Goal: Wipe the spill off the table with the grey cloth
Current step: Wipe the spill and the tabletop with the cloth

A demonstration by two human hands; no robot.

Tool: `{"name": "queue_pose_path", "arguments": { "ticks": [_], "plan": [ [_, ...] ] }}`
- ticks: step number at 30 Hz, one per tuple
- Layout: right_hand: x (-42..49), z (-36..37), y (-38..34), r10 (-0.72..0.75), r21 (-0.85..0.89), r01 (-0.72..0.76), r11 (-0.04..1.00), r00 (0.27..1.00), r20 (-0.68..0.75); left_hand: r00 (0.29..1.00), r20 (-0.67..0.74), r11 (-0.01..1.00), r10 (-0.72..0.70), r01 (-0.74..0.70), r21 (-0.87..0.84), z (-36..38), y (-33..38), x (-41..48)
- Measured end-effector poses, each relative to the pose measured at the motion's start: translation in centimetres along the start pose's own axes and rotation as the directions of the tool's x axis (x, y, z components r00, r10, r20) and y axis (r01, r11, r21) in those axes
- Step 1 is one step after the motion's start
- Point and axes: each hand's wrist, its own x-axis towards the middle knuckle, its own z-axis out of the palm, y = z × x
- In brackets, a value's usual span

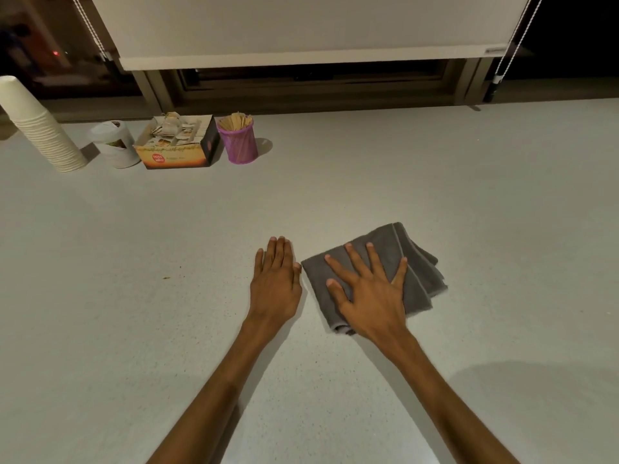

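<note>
A folded grey cloth [418, 272] lies on the pale speckled table [435, 182], right of centre. My right hand [371, 289] lies flat on top of it, fingers spread, palm pressing down. Just left of the cloth's edge my left hand [276, 279] rests flat on the bare table with its fingers together, holding nothing. A small brown speck [165, 278] sits on the table to the left of my hands. I cannot make out any wet spill.
At the back left stand a stack of white paper cups [40, 132], a white jar [115, 145], an open box of tea bags [181, 144] and a purple mesh cup of wooden stirrers [238, 139]. A window with a lowered blind [301, 28] runs along the far edge.
</note>
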Motion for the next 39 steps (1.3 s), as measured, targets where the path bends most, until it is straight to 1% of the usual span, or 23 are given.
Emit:
{"name": "queue_pose_path", "arguments": {
  "ticks": [5,7,11,13,15,17,19,22,25,27,28,30,34,36,39],
  "plan": [
    [4.2,0.3,0.3,0.043,-0.011,-0.042,0.999,0.997,0.059,0.999,-0.031,1.0,-0.006,0.005,-0.005,0.2,0.2,0.3],
    [3.5,0.1,0.0,0.065,0.003,-0.065,0.998,0.997,0.048,0.999,-0.045,1.0,-0.004,0.003,-0.001,0.3,0.1,0.1],
    [-0.7,-0.9,1.2,0.062,0.007,-0.062,0.998,0.998,0.023,0.999,-0.045,1.0,0.006,-0.006,0.003,0.2,0.0,0.2],
    [-2.0,-1.6,3.2,0.116,-0.01,-0.115,0.993,0.993,0.017,0.999,-0.043,1.0,0.014,-0.014,0.012,0.2,-0.1,0.2],
    [-1.5,-2.1,5.8,0.202,-0.062,-0.2,0.978,0.979,0.013,0.999,-0.047,1.0,0.017,-0.017,0.009,0.0,0.0,0.0],
    [0.8,-2.4,7.6,0.286,-0.07,-0.284,0.956,0.958,0.02,0.999,-0.052,1.0,0.011,-0.011,0.004,-0.1,0.2,0.0],
    [3.8,-2.5,7.4,0.328,-0.045,-0.326,0.944,0.944,0.044,0.998,-0.063,1.0,0.005,-0.005,0.011,-0.2,0.5,0.0],
    [5.3,-1.6,3.9,0.3,-0.028,-0.299,0.954,0.95,0.089,0.999,-0.048,1.0,-0.012,0.013,0.006,-0.2,0.8,0.1],
    [1.3,-0.7,0.3,0.173,-0.017,-0.172,0.985,0.983,0.054,0.999,-0.037,1.0,-0.009,0.009,0.015,-0.2,0.8,0.2],
    [-1.9,-1.0,0.2,0.098,-0.002,-0.098,0.995,0.995,0.03,1.0,-0.027,1.0,0.001,-0.001,0.011,-0.2,0.5,0.2],
    [-3.0,-1.4,1.0,0.092,0.007,-0.092,0.996,0.995,0.031,1.0,-0.024,1.0,0.005,-0.005,0.006,-0.2,0.4,0.2],
    [-4.0,-2.2,3.4,0.132,0.013,-0.133,0.991,0.99,0.054,0.999,-0.039,1.0,0.013,-0.013,-0.002,-0.2,0.3,0.0],
    [-1.0,-2.3,7.3,0.25,-0.086,-0.247,0.965,0.968,0.027,0.998,-0.055,1.0,0.01,-0.011,-0.012,-0.3,0.4,-0.2],
    [1.8,-1.8,7.1,0.308,-0.091,-0.305,0.948,0.951,0.015,0.998,-0.059,1.0,0.001,-0.001,-0.003,-0.2,0.6,-0.1],
    [4.9,-1.3,4.6,0.317,-0.059,-0.314,0.948,0.947,0.053,0.998,-0.061,1.0,-0.01,0.01,0.007,0.0,0.9,0.1]
  ]
}}
